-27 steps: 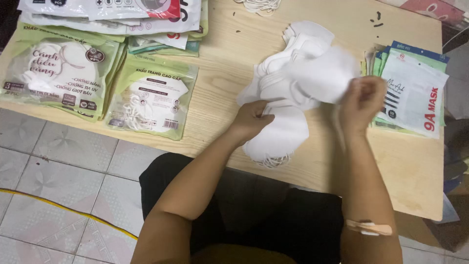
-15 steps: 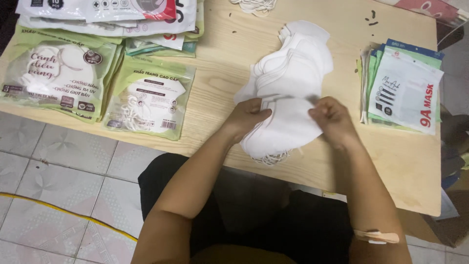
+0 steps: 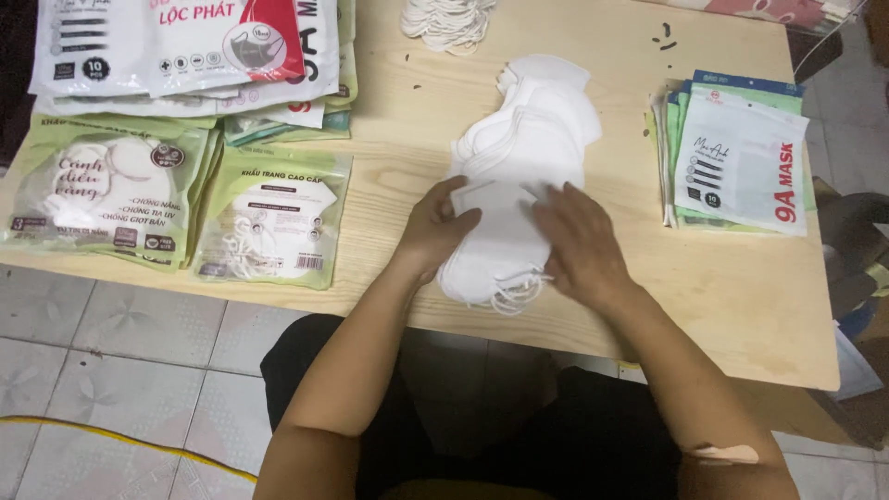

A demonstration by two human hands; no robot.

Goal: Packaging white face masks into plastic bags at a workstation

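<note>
Since the earlier frame both hands have come down from gripping the mask stack's near end and now lie flatter on it, and the pile has settled into a longer fan running away from the person. Largest item: the pale wooden tabletop (image 3: 741,306), its near edge just ahead of the person's lap. Next, at the far left corner, a spread of white and red printed plastic mask packets (image 3: 176,46), with two green printed pouches with clear windows (image 3: 106,199) lying side by side in front of them, close to the table's near edge. On the right side sits a squared stack of green and white flat mask packets (image 3: 741,153), well apart from the hands. At the centre lies the fanned pile of white folded fabric face masks (image 3: 532,139), overlapping one another, white ear loops showing at the near end. The left hand (image 3: 435,227) rests against the pile's left edge, fingers bent, thumb laid over the top mask, pinching it lightly. The right hand (image 3: 579,245) lies palm down on the near right part of the pile, fingers spread and pressing, not closed round anything. Smallest: a bundle of loose white elastic ear loops (image 3: 449,18) at the table's far edge, apart from the pile.
</note>
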